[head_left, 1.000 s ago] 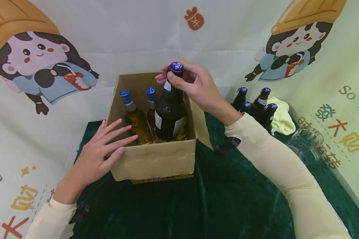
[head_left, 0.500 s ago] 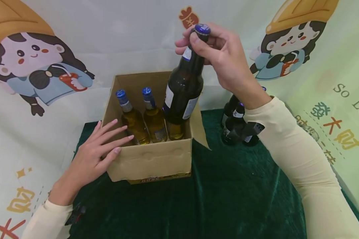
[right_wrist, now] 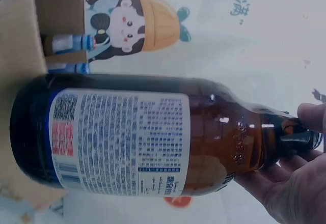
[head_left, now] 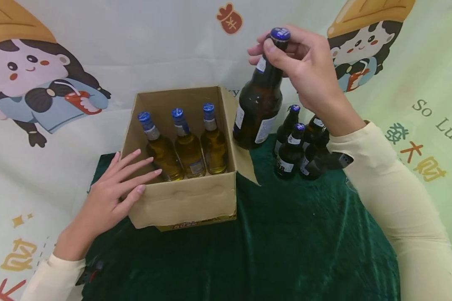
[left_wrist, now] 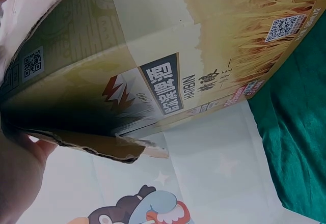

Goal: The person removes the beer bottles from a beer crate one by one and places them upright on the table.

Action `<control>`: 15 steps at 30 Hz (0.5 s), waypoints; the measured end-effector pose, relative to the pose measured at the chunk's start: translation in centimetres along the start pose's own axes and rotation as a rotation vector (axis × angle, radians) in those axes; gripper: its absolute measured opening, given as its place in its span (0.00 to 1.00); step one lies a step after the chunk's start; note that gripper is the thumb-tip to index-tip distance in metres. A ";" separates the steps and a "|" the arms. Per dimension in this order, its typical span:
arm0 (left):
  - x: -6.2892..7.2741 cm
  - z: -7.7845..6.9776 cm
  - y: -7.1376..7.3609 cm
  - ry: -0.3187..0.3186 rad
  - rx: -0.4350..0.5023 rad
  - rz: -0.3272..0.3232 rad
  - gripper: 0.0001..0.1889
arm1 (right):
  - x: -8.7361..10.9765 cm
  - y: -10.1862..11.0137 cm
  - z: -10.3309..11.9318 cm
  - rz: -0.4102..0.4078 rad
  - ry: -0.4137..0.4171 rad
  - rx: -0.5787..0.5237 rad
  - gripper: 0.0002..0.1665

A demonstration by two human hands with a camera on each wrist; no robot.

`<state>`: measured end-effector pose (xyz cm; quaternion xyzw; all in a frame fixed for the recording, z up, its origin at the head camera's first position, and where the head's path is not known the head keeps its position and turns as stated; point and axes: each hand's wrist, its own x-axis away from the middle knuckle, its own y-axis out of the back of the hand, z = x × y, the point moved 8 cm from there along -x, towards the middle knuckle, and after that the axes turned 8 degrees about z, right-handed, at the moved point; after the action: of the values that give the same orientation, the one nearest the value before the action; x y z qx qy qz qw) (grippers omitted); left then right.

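Observation:
In the head view my right hand grips a dark brown beer bottle by its neck, just under the blue cap. The bottle hangs slightly tilted beside the right wall of a cardboard box, above its folded-out flap. Its white printed label faces the right wrist camera. My left hand rests with spread, straight fingers on the box's left front corner. Inside the box stand a left bottle, a middle bottle and a right bottle, all amber with blue caps.
Several dark bottles stand grouped on the green cloth right of the box, partly behind the right wrist. The box flap sticks out toward them. A printed backdrop rises behind.
My right hand has lifted the dark beer bottle up out of the box and carried it right, past the box wall. The left hand stays on the box corner.

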<state>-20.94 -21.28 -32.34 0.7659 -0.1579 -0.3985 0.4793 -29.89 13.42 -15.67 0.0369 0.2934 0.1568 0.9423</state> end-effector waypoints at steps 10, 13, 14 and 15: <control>0.1 0.0 -0.2 0.033 0.016 0.028 0.19 | 3.4 2.5 -3.8 -0.019 -0.130 0.227 0.12; -0.1 -0.1 -0.2 0.021 0.022 0.014 0.19 | 4.6 3.0 -5.6 -0.019 -0.165 0.270 0.13; -0.1 -0.2 -0.2 0.017 0.026 0.009 0.19 | 4.9 3.0 -6.3 -0.019 -0.176 0.282 0.14; -0.2 -0.2 -0.2 0.015 0.026 0.007 0.19 | 5.2 3.1 -7.0 -0.020 -0.187 0.290 0.14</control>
<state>-20.98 -20.91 -32.42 0.7746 -0.1624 -0.3887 0.4718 -30.62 17.89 -23.79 0.1840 0.2242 0.0992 0.9519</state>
